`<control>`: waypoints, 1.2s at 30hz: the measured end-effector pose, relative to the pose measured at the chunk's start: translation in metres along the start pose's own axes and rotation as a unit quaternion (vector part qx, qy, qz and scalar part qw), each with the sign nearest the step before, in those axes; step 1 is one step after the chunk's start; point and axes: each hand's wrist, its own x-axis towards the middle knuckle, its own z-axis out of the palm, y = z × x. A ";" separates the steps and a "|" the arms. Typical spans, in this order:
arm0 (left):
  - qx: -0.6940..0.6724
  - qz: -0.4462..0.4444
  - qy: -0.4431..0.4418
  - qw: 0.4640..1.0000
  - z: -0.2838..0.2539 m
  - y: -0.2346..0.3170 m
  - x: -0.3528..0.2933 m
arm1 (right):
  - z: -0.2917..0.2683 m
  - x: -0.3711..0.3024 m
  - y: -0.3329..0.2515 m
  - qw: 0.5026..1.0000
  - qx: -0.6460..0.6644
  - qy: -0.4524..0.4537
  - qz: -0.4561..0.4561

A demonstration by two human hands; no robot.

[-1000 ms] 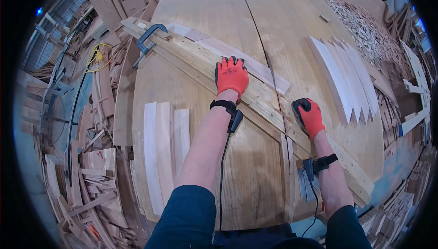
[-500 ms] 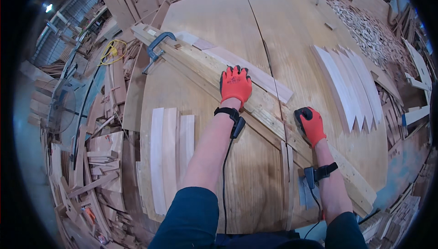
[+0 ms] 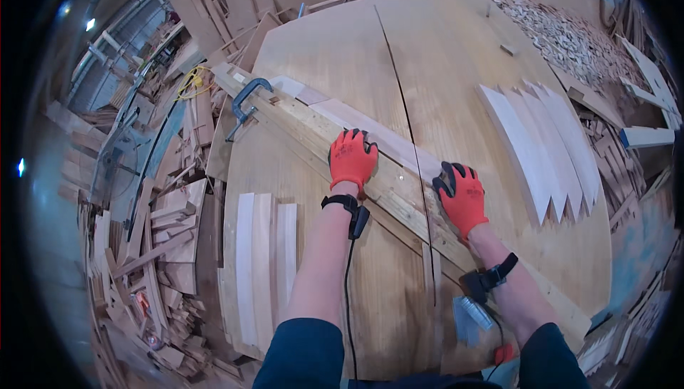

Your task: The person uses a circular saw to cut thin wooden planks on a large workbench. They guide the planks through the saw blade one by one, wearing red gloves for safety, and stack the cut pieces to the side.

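Scrap wood (image 3: 167, 236) is heaped at the left of the frame. A blue clamp (image 3: 251, 101) grips the beam (image 3: 395, 182) at upper left; this beam slants across the table (image 3: 328, 40) to lower right. Slim boards (image 3: 265, 268) lie at lower left. In the centre, my left hand (image 3: 353, 157) rests on the beam, fingers bent; I can't tell whether they grip. A pale strip (image 3: 388, 142) lies along its far side. Right of centre, my right hand (image 3: 462, 200) has half-curled fingers near the strip's end, their hold unclear. Below sits a blue-grey packet (image 3: 472, 320), contents unclear. Pointed boards (image 3: 538, 150) lie at right.
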 end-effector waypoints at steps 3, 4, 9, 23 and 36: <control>-0.009 0.020 0.008 1.000 -0.007 0.006 -0.030 | 0.014 0.000 -0.010 0.980 -0.199 0.009 -0.016; -0.002 0.041 0.081 0.996 0.003 0.005 -0.038 | 0.018 -0.003 -0.011 0.977 -0.214 -0.003 -0.017; -0.090 0.007 0.097 0.991 -0.010 -0.009 -0.092 | 0.009 -0.024 -0.025 0.988 -0.077 -0.114 0.076; 0.084 -0.060 0.011 0.995 -0.043 -0.071 -0.375 | 0.010 -0.001 0.003 0.996 0.018 -0.082 -0.039; 0.241 -0.178 -0.011 0.954 -0.098 -0.119 -0.449 | 0.055 -0.022 -0.091 0.907 -0.293 -0.276 -0.127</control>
